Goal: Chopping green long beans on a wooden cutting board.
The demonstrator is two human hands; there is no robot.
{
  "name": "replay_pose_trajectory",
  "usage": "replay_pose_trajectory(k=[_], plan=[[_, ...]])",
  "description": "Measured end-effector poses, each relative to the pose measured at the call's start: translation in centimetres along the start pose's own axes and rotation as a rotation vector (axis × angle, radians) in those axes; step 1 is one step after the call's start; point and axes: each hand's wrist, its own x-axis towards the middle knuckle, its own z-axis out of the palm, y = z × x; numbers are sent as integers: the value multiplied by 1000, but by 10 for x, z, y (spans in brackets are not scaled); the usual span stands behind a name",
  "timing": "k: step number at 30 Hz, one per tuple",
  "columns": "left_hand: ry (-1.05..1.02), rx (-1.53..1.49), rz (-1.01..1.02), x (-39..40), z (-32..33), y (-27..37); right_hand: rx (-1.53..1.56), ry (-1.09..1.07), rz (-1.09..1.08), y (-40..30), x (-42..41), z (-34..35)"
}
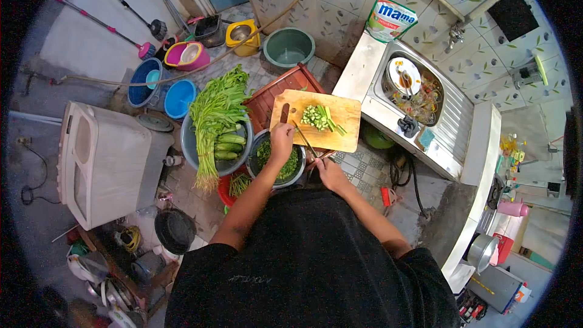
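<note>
My right hand (331,174) grips a kitchen knife (305,138) by its handle near the front edge of a wooden cutting board (348,116). The blade slants up and left over the board. My left hand (282,139) is at the board's left front corner, just below its handle slot, with fingers curled; whether anything is between them is hidden. Chopped green vegetable pieces (314,117) lie heaped mid-board, with a few longer strips (334,125) to their right. Under my left forearm stands a basin of chopped greens (289,164).
Left of the board, a grey basin (184,146) holds leafy greens (218,105) and cucumbers (229,146). A red basin (225,191) sits nearer me. Beyond the board is a reddish-brown slatted surface (273,95). At right, a steel sink (457,105) holds dirty dishes. A washing machine (116,155) stands left.
</note>
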Motion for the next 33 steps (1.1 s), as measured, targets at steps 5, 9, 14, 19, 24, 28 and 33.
replay_pose_trajectory(k=[5,9,14,19,24,28,33], plan=[[-1,8,-9,-1,-1,-1,-14,28,-57,-7,3,0],[37,14,29,-1,0,1,-43,64,-83,-3,12,7],[19,46,55,-1,-1,-5,-190,115,-82,-4,24,8],[-20,51,6,-3,-3,2,-341,130,-15,-12,17,-15],[-34,-102,-161,-8,-3,28,-371,148,-33,1,17,-28],[-105,145,77,-13,-2,11,-378,141,-20,-5,11,-32],[-239,315,140,-12,3,14,-359,107,-11,-3,11,-41]])
